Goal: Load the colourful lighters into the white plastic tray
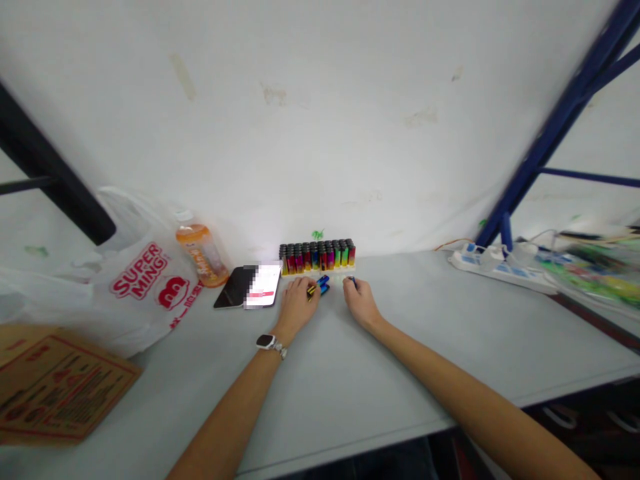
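A row of colourful lighters point(315, 257) with black tops stands upright in a pale tray point(345, 271) against the wall. My left hand point(299, 300), with a watch on its wrist, is just in front of the tray's left half, fingers curled over several loose lighters. Among these, blue lighters point(323, 283) and a yellow one point(311, 291) stick out past the fingertips. To the right, my right hand point(361, 300) is closed, with a small dark-blue end, apparently of a lighter point(353, 281), showing at its fingers. The palms of both hands are hidden.
Left of my left hand lie a dark device point(235, 288) and a lit screen point(265, 283). Farther left are an orange drink bottle point(203, 250), a white plastic bag point(145, 287) and a cardboard box point(65, 387). A power strip point(500, 270) and plastic packaging point(590, 267) lie right.
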The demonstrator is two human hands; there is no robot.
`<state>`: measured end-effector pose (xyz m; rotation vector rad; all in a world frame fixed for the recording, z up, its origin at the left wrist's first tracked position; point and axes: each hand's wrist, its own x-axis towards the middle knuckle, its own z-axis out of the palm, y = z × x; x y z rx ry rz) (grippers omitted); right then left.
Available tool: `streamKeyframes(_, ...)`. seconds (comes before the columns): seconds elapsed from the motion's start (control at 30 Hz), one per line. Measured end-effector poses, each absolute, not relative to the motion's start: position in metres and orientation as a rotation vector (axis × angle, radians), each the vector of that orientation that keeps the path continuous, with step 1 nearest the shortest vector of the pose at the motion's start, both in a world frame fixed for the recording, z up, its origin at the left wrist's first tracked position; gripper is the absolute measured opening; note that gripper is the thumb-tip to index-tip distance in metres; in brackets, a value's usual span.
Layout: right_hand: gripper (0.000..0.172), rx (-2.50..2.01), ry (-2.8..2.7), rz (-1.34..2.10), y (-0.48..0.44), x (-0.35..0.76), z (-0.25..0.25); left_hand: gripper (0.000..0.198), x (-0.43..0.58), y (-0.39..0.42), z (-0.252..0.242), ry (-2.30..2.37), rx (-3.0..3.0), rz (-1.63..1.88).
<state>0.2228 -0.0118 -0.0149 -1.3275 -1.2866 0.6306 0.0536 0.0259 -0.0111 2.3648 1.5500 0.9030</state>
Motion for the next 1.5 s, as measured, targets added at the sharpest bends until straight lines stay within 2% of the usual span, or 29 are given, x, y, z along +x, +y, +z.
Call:
streamKeyframes(0.43,0.041,-1.323,-1.263,0.666,-0.011,0.222,-0.016,0.016,0.054,0.025,-0.009,1.554,2.356,0.880)
streamKeyframes(0.73,0.052,-1.263,-1.307,0.715,-0.020,0.222,-0.007,0.016,0.054,0.024,-0.008,1.566,2.346,0.877)
streamKeyframes(0.87,0.048,-1.251,-1.285,0.732,-0.018,0.222,-0.010,0.016,0.054,0.024,-0.009,1.559,2.343,0.882)
streamKeyframes(1.13,0.032,-1.268,-1.309,0.635,-0.014,0.221,-0.015,0.015,0.054,0.025,-0.012,1.542,2.353,0.903)
streamKeyframes(1.5,0.034,-1.260,-1.309,0.640,-0.012,0.222,-0.016,0.017,0.053,0.027,-0.013,1.535,2.369,0.901)
